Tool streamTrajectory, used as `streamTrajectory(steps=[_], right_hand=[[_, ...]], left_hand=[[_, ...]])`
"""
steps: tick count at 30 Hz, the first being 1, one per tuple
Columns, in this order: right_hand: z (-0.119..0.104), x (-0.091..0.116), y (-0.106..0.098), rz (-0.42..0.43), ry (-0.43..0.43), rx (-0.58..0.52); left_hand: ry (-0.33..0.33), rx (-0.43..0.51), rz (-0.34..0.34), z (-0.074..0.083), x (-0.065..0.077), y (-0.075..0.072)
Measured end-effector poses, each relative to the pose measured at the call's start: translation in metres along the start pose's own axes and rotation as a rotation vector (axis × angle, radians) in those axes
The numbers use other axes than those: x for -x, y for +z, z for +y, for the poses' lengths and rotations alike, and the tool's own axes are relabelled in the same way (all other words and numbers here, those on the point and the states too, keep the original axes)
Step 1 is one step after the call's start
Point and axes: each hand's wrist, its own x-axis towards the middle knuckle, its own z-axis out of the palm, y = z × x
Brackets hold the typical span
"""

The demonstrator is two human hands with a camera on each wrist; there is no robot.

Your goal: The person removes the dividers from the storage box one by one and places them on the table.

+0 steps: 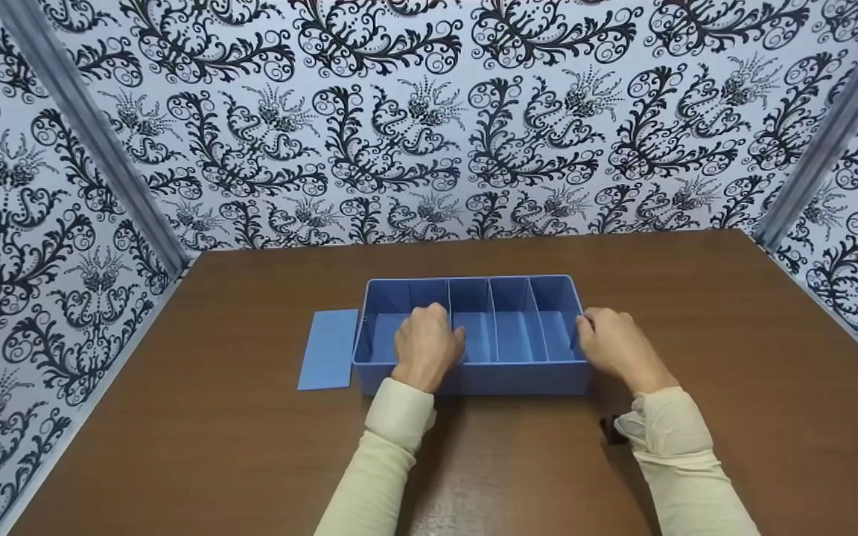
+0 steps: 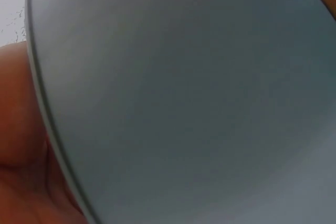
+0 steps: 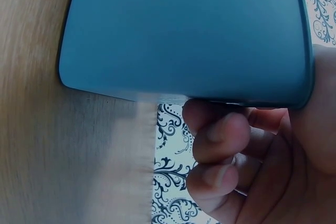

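Observation:
A blue divided box [image 1: 518, 378] sits on the table, with upright dividers splitting its inside into several compartments. My left hand [image 1: 427, 344] reaches over the front wall with curled fingers and appears to pinch the leftmost divider [image 1: 450, 298]; its fingertips are hidden. In the left wrist view the box's front wall [image 2: 184, 98] fills most of the picture, and part of the left hand [image 2: 18, 124] shows behind its rim. At the right end, my right hand [image 1: 615, 344] grips the box's side wall, its fingers [image 3: 226, 132] curled round the corner in the right wrist view.
Left of the box a flat blue panel [image 1: 328, 350] lies on the brown wooden table [image 1: 213, 432]. Near the right wrist is a small black object [image 1: 611, 430], partly covered by the sleeve. Patterned walls [image 1: 429, 126] enclose the table at the back and sides.

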Motion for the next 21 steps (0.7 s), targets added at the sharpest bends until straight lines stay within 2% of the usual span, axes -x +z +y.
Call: streamTrajectory(steps=[9,21], right_hand=[[-0.0001,0.0008,-0.0010,0.011,-0.008,0.002],[0.0001,0.0007,-0.0007,-0.011,0.012,-0.002]], left_hand=[[-0.035,-0.022,-0.018,0.0017,-0.0004,0.0027],[-0.044,-0.024,-0.022,0.0020,0.0012,0.0017]])
